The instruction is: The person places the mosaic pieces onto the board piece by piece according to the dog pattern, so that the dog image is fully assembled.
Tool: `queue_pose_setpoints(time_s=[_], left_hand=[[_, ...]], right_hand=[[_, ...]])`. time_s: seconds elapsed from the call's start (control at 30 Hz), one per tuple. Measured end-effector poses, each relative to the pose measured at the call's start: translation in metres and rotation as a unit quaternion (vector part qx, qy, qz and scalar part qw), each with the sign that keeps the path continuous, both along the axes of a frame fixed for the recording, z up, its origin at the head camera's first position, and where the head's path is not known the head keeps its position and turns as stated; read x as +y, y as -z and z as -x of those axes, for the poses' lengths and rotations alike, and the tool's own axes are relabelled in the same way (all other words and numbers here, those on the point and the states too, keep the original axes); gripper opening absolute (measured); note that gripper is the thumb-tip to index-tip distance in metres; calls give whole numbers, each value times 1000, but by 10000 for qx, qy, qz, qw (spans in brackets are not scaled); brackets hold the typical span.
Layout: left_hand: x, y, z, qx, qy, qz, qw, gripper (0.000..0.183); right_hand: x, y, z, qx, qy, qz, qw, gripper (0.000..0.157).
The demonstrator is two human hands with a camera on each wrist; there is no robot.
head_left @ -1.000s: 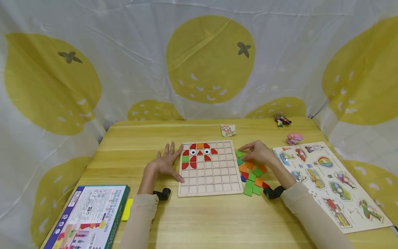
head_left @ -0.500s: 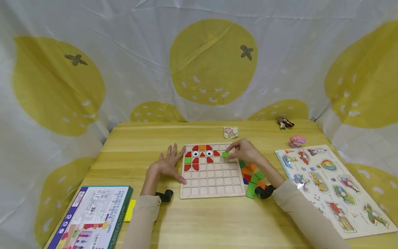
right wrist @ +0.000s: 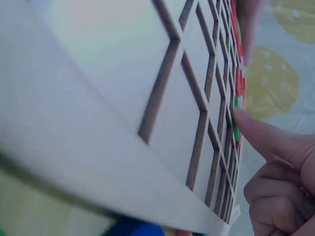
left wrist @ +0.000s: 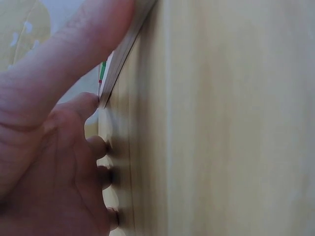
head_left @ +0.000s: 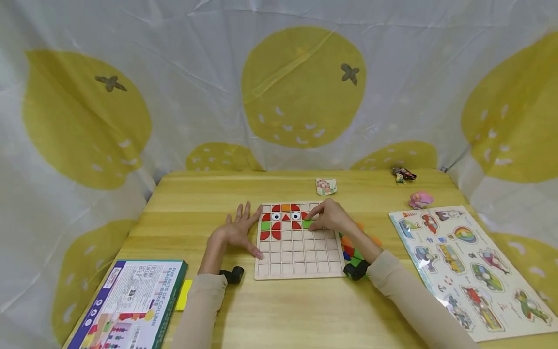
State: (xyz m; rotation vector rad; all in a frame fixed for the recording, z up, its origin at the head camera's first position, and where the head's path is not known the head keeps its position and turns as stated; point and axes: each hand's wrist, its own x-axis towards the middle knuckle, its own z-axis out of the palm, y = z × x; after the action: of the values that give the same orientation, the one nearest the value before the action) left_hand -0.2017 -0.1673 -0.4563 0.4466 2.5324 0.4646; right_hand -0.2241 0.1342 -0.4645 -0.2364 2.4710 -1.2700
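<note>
A wooden grid board [head_left: 301, 269] lies flat on the table, its upper left cells holding red curved pieces, an orange square [head_left: 286, 208], two eye pieces and a green square [head_left: 265, 226]. My left hand [head_left: 235, 234] is spread at the board's left side, with thumb and index finger at the edge. On the right, my right hand [head_left: 333, 216] pinches a green square tile [head_left: 306, 224] between thumb and index finger, at a cell beside the red pieces. The right wrist view shows the thumb against that green edge, the other fingers curled.
Loose colored tiles [head_left: 348, 248] lie right of the board, partly hidden by my right forearm. Behind the board is a small pattern card [head_left: 326, 186]. A picture puzzle [head_left: 475, 271] lies at the right, a box [head_left: 131, 300] at the left. Small toys [head_left: 420, 199] sit at the back right.
My right hand has picked a green square from the loose tiles and carried it left over the board to a cell by the red pieces. The left hand has stayed at the board's edge.
</note>
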Motion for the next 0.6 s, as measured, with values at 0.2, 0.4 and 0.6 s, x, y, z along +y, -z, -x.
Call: queue_pose_setpoints(time_s=[0.2,0.4,0.6], left_hand=[[0,2,-1,0,-45,-48,10000,140],[0,3,0,-13,-12,-63,10000,141],[0,2,0,-18,-33,-28,10000,140]], right_hand=[[-1,1,1,-19,-80,121,9999,19],[36,-14,-9,14,-144,174,9997,24],[89,-24,-33,-110,-248,-81,9996,26]])
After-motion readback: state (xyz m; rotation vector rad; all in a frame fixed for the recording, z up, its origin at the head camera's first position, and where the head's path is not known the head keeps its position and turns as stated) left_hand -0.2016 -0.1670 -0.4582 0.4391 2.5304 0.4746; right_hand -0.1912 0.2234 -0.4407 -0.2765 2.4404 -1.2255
